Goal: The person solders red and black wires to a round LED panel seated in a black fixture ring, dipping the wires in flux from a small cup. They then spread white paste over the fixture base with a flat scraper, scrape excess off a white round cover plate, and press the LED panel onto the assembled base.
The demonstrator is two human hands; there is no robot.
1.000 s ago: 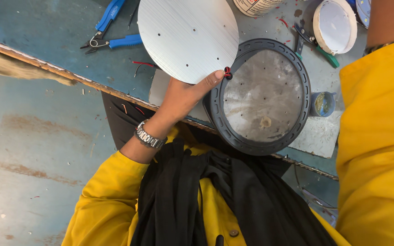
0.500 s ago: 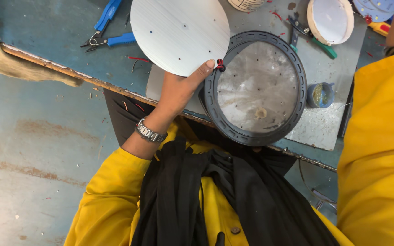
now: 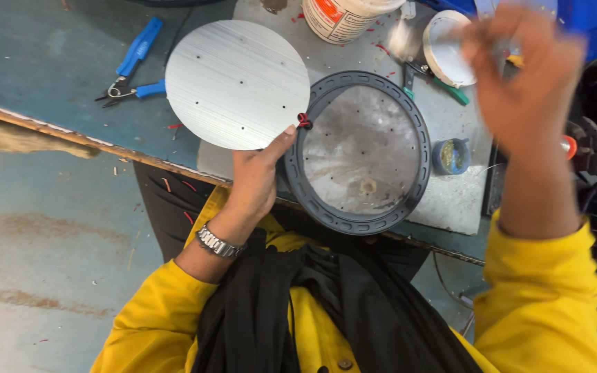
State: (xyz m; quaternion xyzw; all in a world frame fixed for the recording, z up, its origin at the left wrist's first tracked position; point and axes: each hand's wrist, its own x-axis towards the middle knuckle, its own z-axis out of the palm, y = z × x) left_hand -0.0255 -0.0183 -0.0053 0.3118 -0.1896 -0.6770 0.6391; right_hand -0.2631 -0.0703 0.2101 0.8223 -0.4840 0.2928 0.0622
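Observation:
My left hand (image 3: 253,183) grips the lower edge of a round, flat silver metal disc (image 3: 236,83) with small holes, holding it just left of a dark grey ring-shaped housing (image 3: 354,222). The housing lies on the bench and has a dull metal inside dotted with holes. A short red wire end (image 3: 305,122) sits at the housing's left rim, by my thumb. My right hand (image 3: 526,83) is raised at the upper right and blurred; whether it holds anything cannot be told.
Blue-handled pliers (image 3: 136,62) lie on the blue bench top at the left. A white tub (image 3: 343,17), a white lid (image 3: 443,59), a green-handled tool (image 3: 450,90) and a small blue cap (image 3: 452,156) stand near the housing. The bench edge (image 3: 70,135) runs diagonally.
My right hand has risen into view at the upper right, blurred by motion. My left hand keeps hold of the disc beside the housing.

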